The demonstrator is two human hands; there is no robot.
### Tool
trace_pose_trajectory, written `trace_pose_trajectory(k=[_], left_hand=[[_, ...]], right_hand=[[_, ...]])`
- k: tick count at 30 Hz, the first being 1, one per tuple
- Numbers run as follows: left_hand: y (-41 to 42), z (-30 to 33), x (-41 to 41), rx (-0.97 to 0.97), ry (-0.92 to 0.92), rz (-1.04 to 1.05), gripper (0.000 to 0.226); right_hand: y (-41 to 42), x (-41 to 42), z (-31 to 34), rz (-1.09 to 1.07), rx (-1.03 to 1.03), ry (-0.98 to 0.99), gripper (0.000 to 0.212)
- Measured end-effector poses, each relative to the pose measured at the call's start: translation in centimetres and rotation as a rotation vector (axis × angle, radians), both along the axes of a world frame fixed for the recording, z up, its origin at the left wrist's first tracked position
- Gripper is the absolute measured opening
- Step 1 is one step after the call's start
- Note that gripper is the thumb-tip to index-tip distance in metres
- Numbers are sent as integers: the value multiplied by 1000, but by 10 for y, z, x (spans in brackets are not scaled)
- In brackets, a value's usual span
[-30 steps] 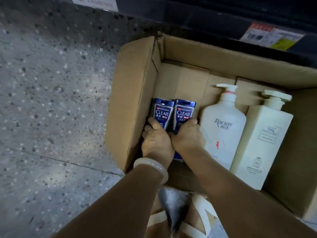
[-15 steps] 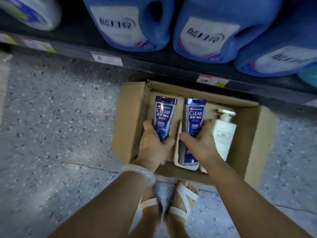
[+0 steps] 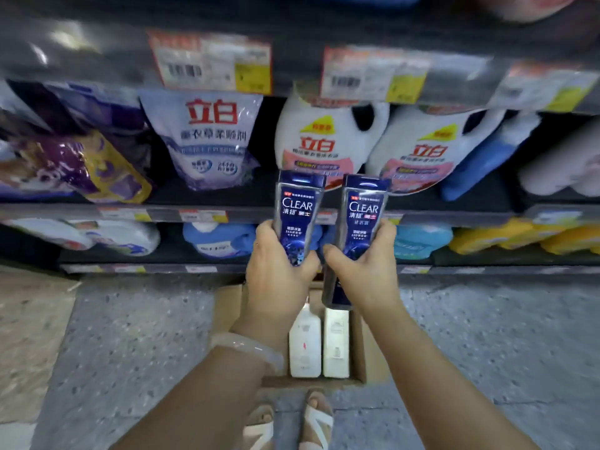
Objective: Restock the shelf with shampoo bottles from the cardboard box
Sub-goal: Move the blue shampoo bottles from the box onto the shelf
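Hands (image 3: 324,264) raised (side by side), each gripping a shampoo bottle (image 3: 297,216).

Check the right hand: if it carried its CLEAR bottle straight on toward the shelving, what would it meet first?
Probably the right-hand white detergent jug, which sits right behind the cap of the CLEAR bottle held by the right hand. Depth is unclear; the shelf edge below might come first.

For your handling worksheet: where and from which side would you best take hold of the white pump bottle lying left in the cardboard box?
Probably grip the white pump bottle around its broad body, coming from above: it lies flat, label up, close beside the cream bottle, in the cardboard box, so only its top is free.
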State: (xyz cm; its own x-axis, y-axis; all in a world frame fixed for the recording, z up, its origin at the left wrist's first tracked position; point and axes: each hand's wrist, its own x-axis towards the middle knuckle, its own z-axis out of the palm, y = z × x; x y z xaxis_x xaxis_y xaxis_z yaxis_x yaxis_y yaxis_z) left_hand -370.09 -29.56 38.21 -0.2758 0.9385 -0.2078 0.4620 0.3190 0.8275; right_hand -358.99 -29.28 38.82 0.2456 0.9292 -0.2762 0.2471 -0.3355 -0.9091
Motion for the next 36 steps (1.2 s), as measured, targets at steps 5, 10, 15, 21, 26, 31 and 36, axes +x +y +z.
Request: trace_pose_trajectory(k=[5,10,15,21,26,31,36], left_hand=[[5,117,25,213,-5,-74,58],[-6,225,48,329,-44,-213,50],[-24,323,92,427,-57,-368,47],[-49,408,168,607,-93,-465,50],[-75,453,237,677,-134,-522,48],[-100,465,316,629,-187,-541,45],[-119,463,393,594,-203,-538,48]], right_hand=[[-8,21,115,-95,231,-15,52],[-35,52,222,-186,366,-47,46],[-65,89,312,-254,453,-119,51],[-101,160,401,-359,575,-177,53],[-130,236,448,-416,641,-232,51],[-159,318,471,-422,637,-235,49],[-180,392,474,-411,625,-257,45]])
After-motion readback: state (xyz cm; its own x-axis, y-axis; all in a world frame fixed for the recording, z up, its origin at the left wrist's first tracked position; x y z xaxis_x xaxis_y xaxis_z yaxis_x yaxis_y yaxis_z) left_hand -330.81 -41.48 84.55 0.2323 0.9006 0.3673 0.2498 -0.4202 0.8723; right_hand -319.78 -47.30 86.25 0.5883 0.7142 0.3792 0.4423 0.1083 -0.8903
